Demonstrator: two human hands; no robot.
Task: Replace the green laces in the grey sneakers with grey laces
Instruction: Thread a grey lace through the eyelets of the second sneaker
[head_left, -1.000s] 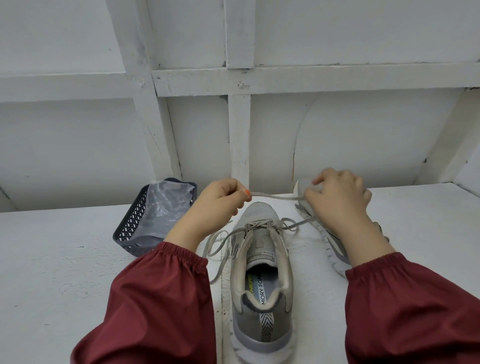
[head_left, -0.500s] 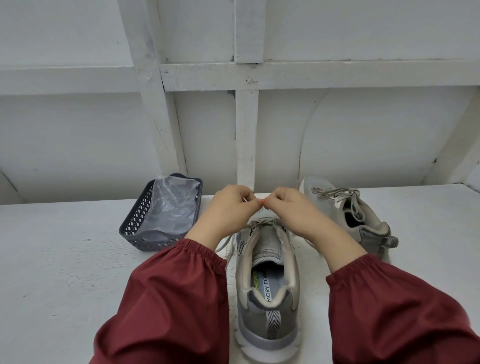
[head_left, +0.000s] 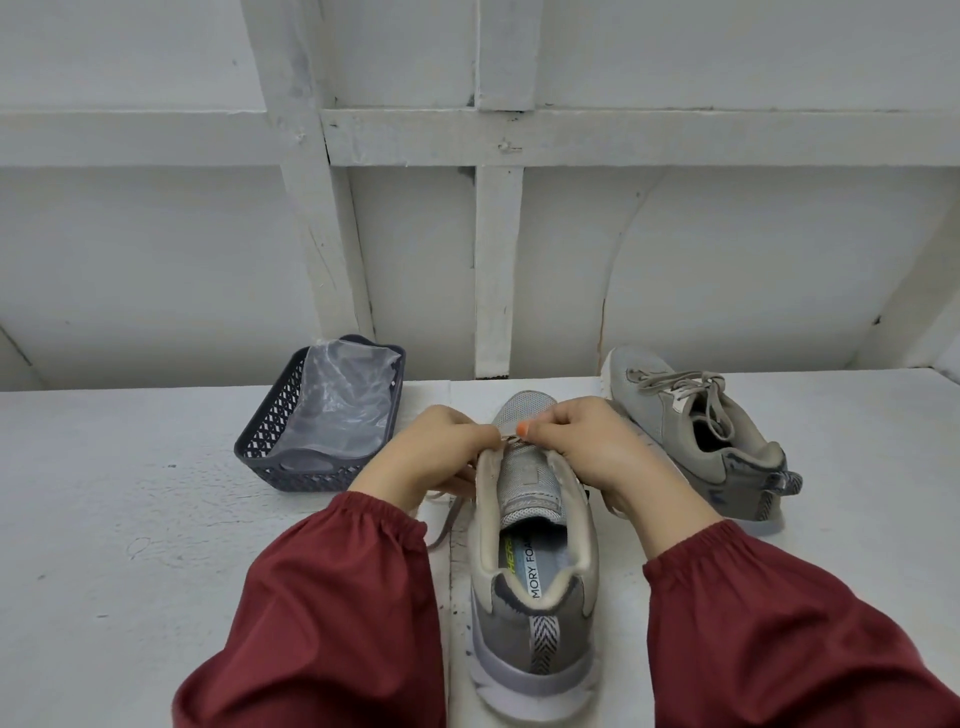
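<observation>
left hand (head_left: 447, 449) and right hand (head_left: 589, 449) each pinch the grey lace (head_left: 440, 532) over the near sneaker (head_left: 535, 597); an even, outward pull on both ends should cinch it snugly and centred.

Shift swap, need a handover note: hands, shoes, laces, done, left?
Left hand and right hand: both pinch the grey lace at the top of the near sneaker, on the table.
Far sneaker, to the right: grey lace, bow tied.
Basket, left, holds a clear bag.
Done: both laced grey; no green lace in view.
Left: likely tie the near bow.
</observation>
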